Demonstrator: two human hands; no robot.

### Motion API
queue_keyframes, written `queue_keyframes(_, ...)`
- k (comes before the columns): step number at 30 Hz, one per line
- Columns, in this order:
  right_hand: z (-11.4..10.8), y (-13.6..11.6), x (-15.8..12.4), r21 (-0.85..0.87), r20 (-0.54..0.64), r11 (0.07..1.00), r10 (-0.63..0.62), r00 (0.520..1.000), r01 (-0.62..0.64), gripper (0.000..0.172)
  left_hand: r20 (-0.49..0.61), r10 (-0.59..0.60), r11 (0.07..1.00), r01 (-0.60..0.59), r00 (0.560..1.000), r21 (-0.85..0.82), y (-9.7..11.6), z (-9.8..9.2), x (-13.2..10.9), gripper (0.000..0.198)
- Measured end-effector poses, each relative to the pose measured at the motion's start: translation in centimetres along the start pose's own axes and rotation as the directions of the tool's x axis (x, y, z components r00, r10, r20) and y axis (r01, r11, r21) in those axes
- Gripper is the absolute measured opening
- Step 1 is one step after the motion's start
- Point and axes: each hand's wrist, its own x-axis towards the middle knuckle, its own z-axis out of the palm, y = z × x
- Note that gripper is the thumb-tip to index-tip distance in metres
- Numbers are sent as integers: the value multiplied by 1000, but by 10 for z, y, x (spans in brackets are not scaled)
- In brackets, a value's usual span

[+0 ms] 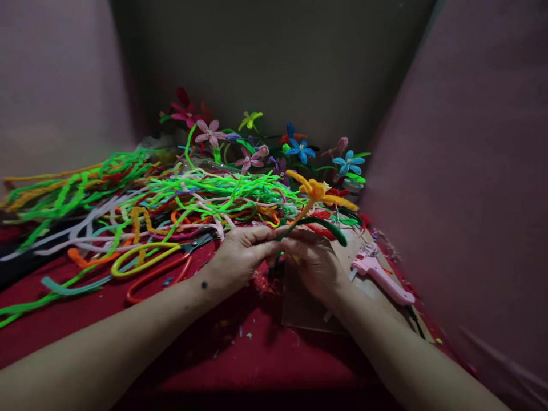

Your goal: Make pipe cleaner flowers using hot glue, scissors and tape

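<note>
Green fuzzy stem [319, 224] is pinched tight in my left hand [240, 254] and right hand [314, 265], keeping the yellow flower [319, 191] up.

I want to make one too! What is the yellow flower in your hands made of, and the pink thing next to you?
The yellow flower looks like fuzzy pipe cleaner: soft, matte fluff, probably over bendable wire, since its petals hold their bends. The green stem looks the same. The pink glue gun seems smooth, hard plastic with a slight sheen.
</note>
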Motion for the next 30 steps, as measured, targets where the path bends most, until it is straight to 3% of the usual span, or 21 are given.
queue_keyframes(6, 4, -11, -4, -25, 75, 999, 25, 997, -23, 13, 127, -162, 951, 189, 979, -243, 2, -3, 1, 27)
queue_keyframes(13, -1, -6, 0, 102, 34, 985, 134, 990, -137, 13, 301, -220, 815, 345, 928, -465, -7, -3, 5, 23)
queue_keyframes(16, -1, -6, 1, 124, 53, 981, 146, 988, -152, 12, 380, -230, 750, 412, 896, -518, -12, -4, 5, 19)
queue_keyframes(19, 1, -6, 1, 155, -11, 977, 147, 989, -143, 15, 426, -222, 740, 436, 877, -512, -14, -5, 5, 18)
queue_keyframes(22, 2, -5, 0, 168, -58, 979, 126, 990, -114, 15, 380, -213, 834, 370, 900, -409, -8, -6, 4, 22)
queue_keyframes(26, 3, -2, 1, 198, -132, 977, 112, 985, -84, 16, 235, -138, 979, 169, 962, -115, 0, -4, 2, 30)
queue_keyframes(30, 2, 0, 3, 204, -219, 974, 140, 966, -95, 19, 95, 71, 972, -90, 993, 218, -7, 0, 1, 13)
